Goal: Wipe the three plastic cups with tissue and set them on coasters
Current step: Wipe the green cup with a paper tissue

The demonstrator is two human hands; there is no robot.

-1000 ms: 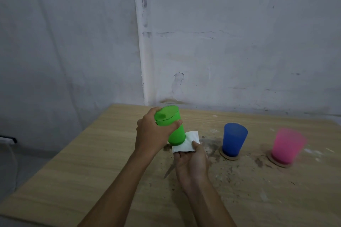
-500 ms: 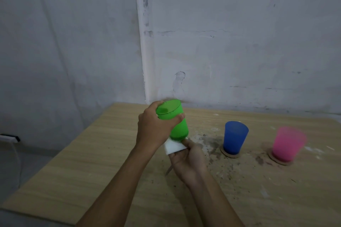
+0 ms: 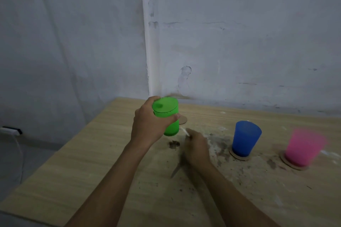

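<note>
My left hand [image 3: 147,125] grips the green plastic cup [image 3: 168,116] near its rim and holds it above the wooden table [image 3: 92,171]. My right hand [image 3: 196,145], blurred, sits just right of and below the cup, pinching a sliver of white tissue [image 3: 184,131]. A bare cardboard coaster [image 3: 183,120] peeks out behind the green cup. The blue cup [image 3: 245,137] stands on a coaster [image 3: 239,157] to the right. Further right the pink cup [image 3: 302,147] stands on another coaster [image 3: 293,165].
The table fills a corner between two pale walls, with a pipe [image 3: 149,42] running down the corner. Dark stains and crumbs [image 3: 221,149] mark the table around the cups. A white plug and cable [image 3: 11,131] sit at the left wall.
My right hand with the tissue has dropped away from under the green cup toward the right. The tissue, earlier broad against the cup's base, now shows only as a thin strip.
</note>
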